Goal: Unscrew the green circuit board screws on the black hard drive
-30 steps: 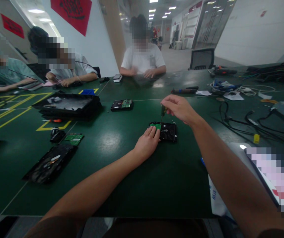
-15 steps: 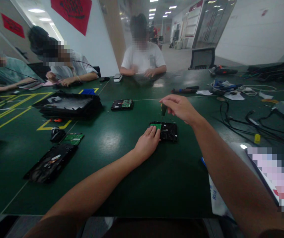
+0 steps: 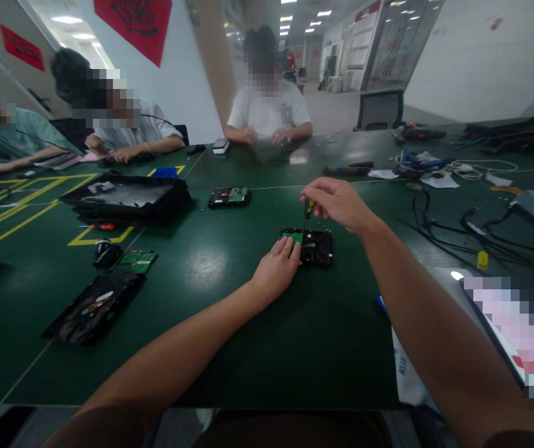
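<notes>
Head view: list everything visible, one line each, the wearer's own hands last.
hard drive: 1, black with green board, table centre
second hard drive: 1, black and green, farther back
opened drive: 1, black, near left
loose circuit board: 1, green, left of centre
tray: 1, black, left
cables: several, black, right
table: 1, dark green
people: 3, seated at far side
screwdriver: 1, yellow and black, over hard drive
left hand: flat on hard drive's near-left edge
right hand: grips screwdriver

Black tray (image 3: pixel 127 198), second hard drive (image 3: pixel 228 197), loose green board (image 3: pixel 139 260), cables (image 3: pixel 463 225)
</notes>
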The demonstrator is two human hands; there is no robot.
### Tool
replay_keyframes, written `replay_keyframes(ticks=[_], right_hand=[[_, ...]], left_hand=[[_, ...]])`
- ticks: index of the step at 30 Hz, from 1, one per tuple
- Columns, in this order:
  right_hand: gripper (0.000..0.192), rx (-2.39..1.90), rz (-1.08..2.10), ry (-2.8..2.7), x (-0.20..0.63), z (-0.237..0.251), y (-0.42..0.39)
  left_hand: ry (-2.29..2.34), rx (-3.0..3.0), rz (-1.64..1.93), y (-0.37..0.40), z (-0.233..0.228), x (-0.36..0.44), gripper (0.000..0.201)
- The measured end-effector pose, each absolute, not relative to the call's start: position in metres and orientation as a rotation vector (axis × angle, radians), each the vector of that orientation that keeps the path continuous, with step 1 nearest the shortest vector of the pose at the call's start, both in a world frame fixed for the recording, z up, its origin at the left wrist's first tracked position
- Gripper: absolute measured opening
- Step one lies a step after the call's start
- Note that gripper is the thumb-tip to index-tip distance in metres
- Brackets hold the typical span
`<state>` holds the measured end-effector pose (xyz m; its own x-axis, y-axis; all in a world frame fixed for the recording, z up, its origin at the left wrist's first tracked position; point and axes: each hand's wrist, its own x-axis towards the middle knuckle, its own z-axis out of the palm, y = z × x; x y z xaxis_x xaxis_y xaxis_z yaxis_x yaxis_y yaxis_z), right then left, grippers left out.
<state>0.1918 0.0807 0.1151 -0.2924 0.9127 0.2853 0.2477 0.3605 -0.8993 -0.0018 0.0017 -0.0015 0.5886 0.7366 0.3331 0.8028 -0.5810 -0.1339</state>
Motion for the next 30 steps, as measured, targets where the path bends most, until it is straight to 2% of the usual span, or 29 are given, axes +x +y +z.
replay_keyframes(ticks=[11,20,30], right_hand=[[0.022,-1.143,0.879,-1.753,0.1932,0.1154,0.0798],[0.024,-1.071,0.985,-1.726,0.1909,0.1133,0.0841],[0.018,-1.119,0.903,-1.702,0.1898,0.112,0.0828]], left_hand=[[-1.262,-2.555,-0.36,0.0018,-0.0027,-0.0026,0.044],[-1.267,-2.552,-0.367,0.0017,-0.0031,-0.0031,0.042],[-1.258,-2.547,-0.332,0.0014,-0.0022,-0.0032,0.044]])
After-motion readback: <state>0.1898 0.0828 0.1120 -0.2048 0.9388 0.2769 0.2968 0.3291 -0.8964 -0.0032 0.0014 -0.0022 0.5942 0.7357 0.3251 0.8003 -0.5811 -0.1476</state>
